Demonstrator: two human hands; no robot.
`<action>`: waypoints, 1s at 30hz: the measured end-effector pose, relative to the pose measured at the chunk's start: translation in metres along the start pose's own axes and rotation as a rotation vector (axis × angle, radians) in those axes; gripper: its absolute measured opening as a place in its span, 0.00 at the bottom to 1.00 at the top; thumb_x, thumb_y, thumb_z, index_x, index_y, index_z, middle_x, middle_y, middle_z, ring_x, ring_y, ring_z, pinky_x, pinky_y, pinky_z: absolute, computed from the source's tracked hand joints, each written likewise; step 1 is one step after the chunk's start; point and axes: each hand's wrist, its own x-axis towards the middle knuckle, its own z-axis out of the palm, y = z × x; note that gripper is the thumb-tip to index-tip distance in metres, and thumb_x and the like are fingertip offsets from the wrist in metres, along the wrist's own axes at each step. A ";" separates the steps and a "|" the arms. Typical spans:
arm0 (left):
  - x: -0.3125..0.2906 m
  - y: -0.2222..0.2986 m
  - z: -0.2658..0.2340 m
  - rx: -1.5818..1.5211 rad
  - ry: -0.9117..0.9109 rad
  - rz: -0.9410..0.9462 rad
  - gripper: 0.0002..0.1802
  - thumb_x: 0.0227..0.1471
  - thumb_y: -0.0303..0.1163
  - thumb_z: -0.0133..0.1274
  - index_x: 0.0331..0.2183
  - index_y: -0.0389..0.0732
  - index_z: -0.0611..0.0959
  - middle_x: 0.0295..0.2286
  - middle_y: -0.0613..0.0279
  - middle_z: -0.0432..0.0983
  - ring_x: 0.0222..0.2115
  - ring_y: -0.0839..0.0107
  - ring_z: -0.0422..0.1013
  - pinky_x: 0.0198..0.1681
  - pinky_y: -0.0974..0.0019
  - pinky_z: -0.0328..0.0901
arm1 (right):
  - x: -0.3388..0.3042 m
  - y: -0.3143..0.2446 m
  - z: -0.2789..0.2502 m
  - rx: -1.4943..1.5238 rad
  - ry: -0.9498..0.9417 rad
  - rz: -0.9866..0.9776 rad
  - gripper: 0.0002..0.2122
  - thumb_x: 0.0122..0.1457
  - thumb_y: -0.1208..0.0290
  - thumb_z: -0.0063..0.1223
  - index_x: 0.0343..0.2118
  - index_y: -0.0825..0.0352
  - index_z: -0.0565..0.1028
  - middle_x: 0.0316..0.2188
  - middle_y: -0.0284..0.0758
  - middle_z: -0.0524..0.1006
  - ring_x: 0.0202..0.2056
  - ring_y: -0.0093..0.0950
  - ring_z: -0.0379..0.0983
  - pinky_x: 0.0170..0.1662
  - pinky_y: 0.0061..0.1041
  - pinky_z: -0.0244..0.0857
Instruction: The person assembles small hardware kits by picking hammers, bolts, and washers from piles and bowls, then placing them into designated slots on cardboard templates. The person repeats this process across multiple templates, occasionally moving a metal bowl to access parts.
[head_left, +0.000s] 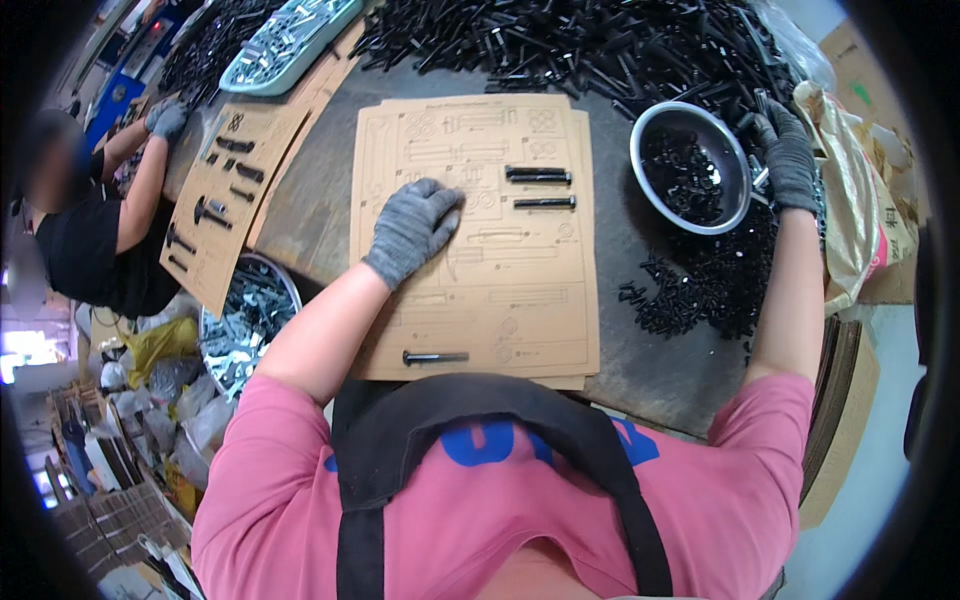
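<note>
dark round worktable (pixel 640 370): left gloved hand (pixel 415 228) lies flat, holding nothing, steadying the brown cardboard template sheet (pixel 540 300); right gloved hand (pixel 787 158) digs into loose black bolts (pixel 700 290) beside the round metal bowl (pixel 640 165), grip unclear; best to lift one bolt cleanly.

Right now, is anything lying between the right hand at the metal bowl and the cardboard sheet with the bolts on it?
Nothing visible: between the right hand beside the metal bowl and the cardboard sheet lies only bare tabletop.
</note>
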 end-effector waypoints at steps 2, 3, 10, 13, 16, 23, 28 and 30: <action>0.000 0.000 0.000 -0.015 -0.011 -0.001 0.09 0.44 0.30 0.50 0.32 0.39 0.78 0.26 0.54 0.70 0.29 0.57 0.66 0.33 0.60 0.63 | -0.032 -0.049 0.008 0.425 -0.132 -0.156 0.12 0.53 0.69 0.50 0.40 0.66 0.73 0.35 0.38 0.75 0.38 0.28 0.71 0.43 0.27 0.64; 0.000 0.000 0.000 -0.018 -0.016 0.001 0.09 0.44 0.30 0.50 0.32 0.39 0.78 0.26 0.54 0.70 0.29 0.57 0.66 0.34 0.60 0.63 | -0.051 -0.075 0.016 0.547 -0.210 -0.213 0.10 0.52 0.70 0.50 0.38 0.66 0.74 0.33 0.38 0.76 0.37 0.28 0.71 0.42 0.27 0.64; -0.001 -0.001 -0.001 0.016 -0.010 -0.003 0.10 0.44 0.30 0.50 0.33 0.40 0.78 0.27 0.54 0.71 0.30 0.57 0.67 0.35 0.60 0.64 | -0.141 -0.213 0.103 -0.111 -0.769 -0.471 0.09 0.50 0.65 0.50 0.32 0.62 0.74 0.29 0.36 0.74 0.33 0.35 0.71 0.37 0.33 0.66; -0.002 0.000 -0.001 -0.006 0.010 -0.006 0.11 0.44 0.30 0.50 0.33 0.40 0.78 0.27 0.54 0.71 0.30 0.57 0.67 0.35 0.60 0.64 | -0.152 -0.221 0.118 -0.099 -0.718 -0.506 0.09 0.50 0.65 0.50 0.32 0.62 0.74 0.29 0.37 0.73 0.32 0.35 0.73 0.35 0.32 0.68; -0.002 -0.001 -0.001 0.023 0.011 -0.001 0.11 0.44 0.30 0.50 0.33 0.40 0.78 0.27 0.54 0.71 0.30 0.57 0.67 0.36 0.60 0.64 | -0.153 -0.218 0.123 -0.094 -0.725 -0.496 0.08 0.50 0.65 0.50 0.31 0.62 0.74 0.30 0.37 0.73 0.34 0.35 0.72 0.36 0.32 0.68; -0.003 0.000 0.001 0.040 -0.001 -0.019 0.10 0.44 0.31 0.50 0.33 0.41 0.78 0.28 0.54 0.71 0.31 0.57 0.67 0.35 0.60 0.64 | -0.152 -0.214 0.111 -0.081 -0.638 -0.555 0.09 0.50 0.66 0.50 0.33 0.62 0.74 0.30 0.37 0.73 0.33 0.34 0.72 0.36 0.32 0.67; -0.003 -0.001 0.000 0.004 -0.015 -0.006 0.10 0.44 0.31 0.50 0.32 0.39 0.78 0.27 0.54 0.71 0.30 0.56 0.67 0.35 0.59 0.63 | -0.097 -0.161 0.075 -0.165 -0.439 -0.324 0.11 0.50 0.65 0.52 0.37 0.59 0.74 0.32 0.37 0.74 0.35 0.34 0.72 0.41 0.30 0.65; -0.002 -0.001 -0.001 0.002 -0.019 -0.004 0.10 0.44 0.31 0.50 0.32 0.38 0.78 0.27 0.53 0.71 0.30 0.56 0.67 0.35 0.59 0.63 | -0.069 -0.125 0.050 -0.061 -0.241 -0.326 0.10 0.50 0.64 0.51 0.34 0.59 0.75 0.32 0.36 0.75 0.36 0.34 0.72 0.41 0.32 0.65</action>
